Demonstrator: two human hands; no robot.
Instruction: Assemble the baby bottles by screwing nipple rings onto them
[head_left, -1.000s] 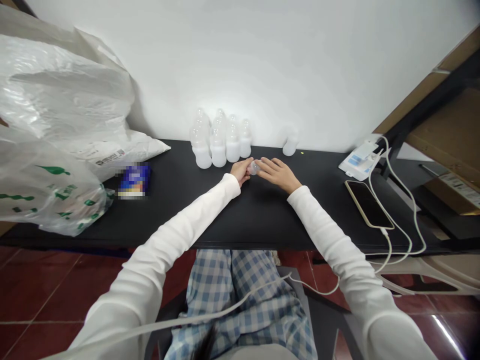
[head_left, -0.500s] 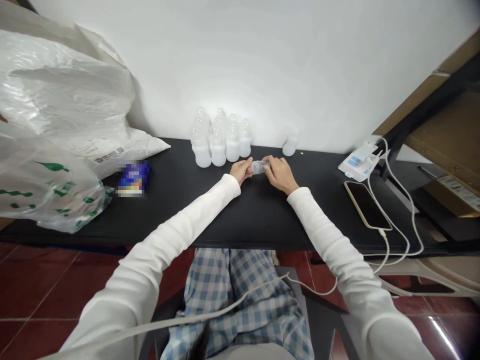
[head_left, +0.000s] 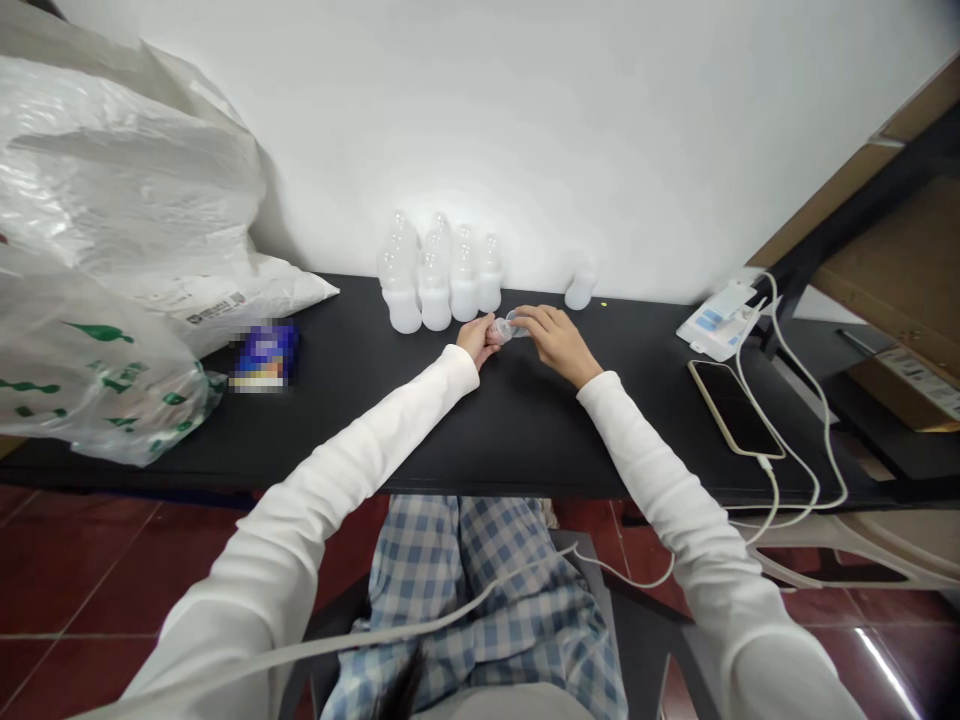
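My left hand is closed around a small clear plastic bottle, whose ringed neck points right toward my other hand. At the end of it, my right hand has its fingers closed on a clear plastic cap; the fingertips partly cover it. The two clear pieces sit close together, and I cannot tell whether they touch. Both hands are just above the black table. Beyond them stand rows of white bottles with clear domed tops.
A single white bottle stands by the wall. A blue packet and large plastic bags are on the left. On the right lie a phone, a white cable and a white-and-blue packet.
My right hand has shifted slightly right and its fingers have lifted. The clear cap now looks tilted away from the bottle's neck, which shows more. My left hand has barely moved.
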